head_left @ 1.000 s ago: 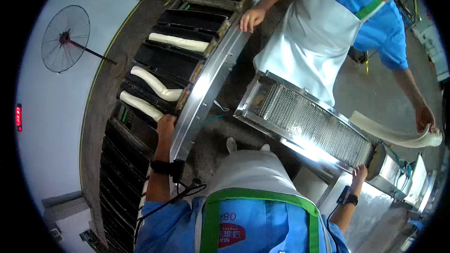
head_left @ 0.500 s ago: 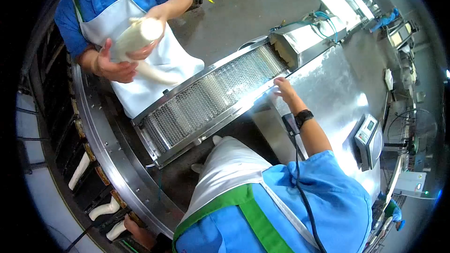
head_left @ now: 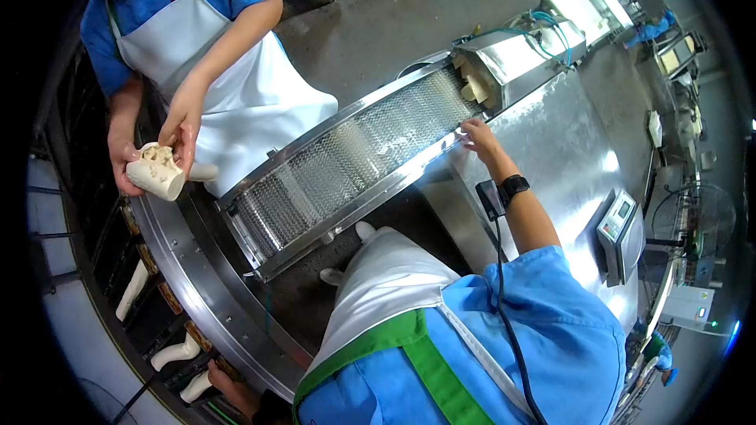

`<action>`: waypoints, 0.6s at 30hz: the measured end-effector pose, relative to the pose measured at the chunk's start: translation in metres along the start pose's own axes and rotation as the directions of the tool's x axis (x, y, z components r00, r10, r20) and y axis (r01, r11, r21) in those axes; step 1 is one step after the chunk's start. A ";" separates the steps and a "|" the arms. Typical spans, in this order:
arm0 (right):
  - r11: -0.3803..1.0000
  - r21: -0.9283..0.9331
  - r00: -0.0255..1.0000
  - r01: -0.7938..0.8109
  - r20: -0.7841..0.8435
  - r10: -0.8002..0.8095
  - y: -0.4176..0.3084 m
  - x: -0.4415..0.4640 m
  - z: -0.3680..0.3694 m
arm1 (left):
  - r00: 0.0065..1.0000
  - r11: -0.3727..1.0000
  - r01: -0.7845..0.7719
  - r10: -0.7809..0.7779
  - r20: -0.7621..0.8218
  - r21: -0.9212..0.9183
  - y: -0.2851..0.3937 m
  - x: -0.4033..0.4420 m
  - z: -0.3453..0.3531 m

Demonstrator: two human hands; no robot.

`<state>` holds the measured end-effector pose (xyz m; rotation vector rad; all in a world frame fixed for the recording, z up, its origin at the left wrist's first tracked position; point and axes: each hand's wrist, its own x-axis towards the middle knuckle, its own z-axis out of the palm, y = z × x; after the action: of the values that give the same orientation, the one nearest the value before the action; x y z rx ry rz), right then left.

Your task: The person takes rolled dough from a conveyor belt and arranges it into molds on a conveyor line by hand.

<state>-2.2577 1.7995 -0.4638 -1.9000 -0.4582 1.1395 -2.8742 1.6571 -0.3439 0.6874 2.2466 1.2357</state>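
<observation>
My right hand (head_left: 477,138), a dark watch on its wrist, is at the near side rail of the mesh conveyor (head_left: 346,153). Its fingers are loosely apart and hold nothing, with the tips at the rail. At the lower left, my left hand (head_left: 230,390) is beside a pale, smooth piece (head_left: 195,386) in a slot of the round machine. Its fingers are partly hidden, so a grip cannot be made out. Across the conveyor, a co-worker's two hands hold a thick off-white cylinder (head_left: 160,175) with a rough, crumbly hollow.
A curved steel rim (head_left: 185,267) borders dark slots, several with pale pieces (head_left: 134,290). To the right stands a steel table (head_left: 551,134) with a digital scale (head_left: 618,220). A hooded machine (head_left: 512,55) covers the conveyor's far end. A black cable runs along my right arm.
The co-worker has lowered the off-white cylinder toward the round machine and turned it, showing its crumbly side. Light-brown pieces show more at the hood's mouth. My hands have barely moved.
</observation>
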 end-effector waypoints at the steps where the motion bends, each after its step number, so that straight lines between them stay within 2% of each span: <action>1: 1.000 0.000 1.000 0.001 -0.001 -0.001 0.000 0.003 -0.001 | 1.000 1.000 -0.005 0.005 0.022 0.021 -0.003 0.002 -0.001; 4: 0.999 0.001 0.999 -0.033 -0.026 0.033 0.010 0.031 -0.011 | 0.989 0.987 -0.045 0.022 0.148 0.155 -0.018 0.019 -0.015; 6: 0.993 -0.101 0.977 -0.064 -0.211 0.041 0.012 0.062 -0.020 | 0.921 0.822 -0.333 0.178 0.348 0.461 -0.019 0.029 -0.024; 7: 0.998 0.039 0.996 0.039 -0.080 -0.036 -0.019 0.031 -0.004 | 0.951 0.884 -0.237 0.126 0.282 0.403 -0.035 0.037 -0.029; 8: 0.989 0.049 0.989 0.137 0.048 -0.140 -0.026 0.033 0.003 | 0.974 0.933 -0.143 0.073 0.215 0.331 -0.050 0.044 -0.036; 9: 0.977 -0.001 0.970 0.215 0.119 -0.213 -0.023 0.044 0.003 | 0.993 0.981 0.094 -0.105 0.054 0.169 -0.053 0.043 -0.033; 10: 0.960 -0.108 0.961 0.260 0.126 -0.246 -0.025 0.061 0.006 | 0.955 0.961 0.271 -0.277 -0.110 -0.062 -0.055 0.041 -0.029; 11: 0.899 -0.351 0.963 0.262 0.041 -0.265 -0.021 0.089 0.001 | 0.907 0.916 0.391 -0.368 -0.205 0.088 -0.027 0.036 -0.018; 12: 0.724 -0.679 0.953 0.122 -0.122 -0.276 -0.020 0.114 0.000 | 0.931 0.937 0.342 -0.328 -0.161 0.066 -0.036 0.039 -0.026; 13: 0.598 -0.795 0.916 -0.108 -0.313 -0.251 -0.026 0.126 0.008 | 0.955 0.957 0.285 -0.280 -0.100 0.044 -0.053 0.048 -0.032; 14: 0.567 -0.776 0.862 -0.277 -0.461 -0.210 -0.028 0.136 0.014 | 0.947 0.953 0.301 -0.296 -0.124 0.025 -0.070 0.056 -0.039; 16: 0.612 -0.730 0.819 -0.304 -0.529 -0.224 -0.031 0.132 0.021 | 0.966 0.962 0.259 -0.258 -0.020 0.090 -0.108 0.068 -0.055; 17: 0.223 -0.956 0.918 -0.188 -0.252 -0.305 -0.029 0.131 0.018 | 0.959 0.955 0.283 -0.281 -0.035 0.087 -0.126 0.074 -0.057; 18: -0.213 -0.977 0.976 -0.008 0.039 -0.212 -0.028 0.130 0.015 | 0.974 0.974 0.221 -0.223 0.032 0.050 -0.144 0.078 -0.062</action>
<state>-2.2002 1.9096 -0.5146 -3.1513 -1.9177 0.2040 -3.0001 1.6010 -0.4525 0.4562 2.2570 1.0568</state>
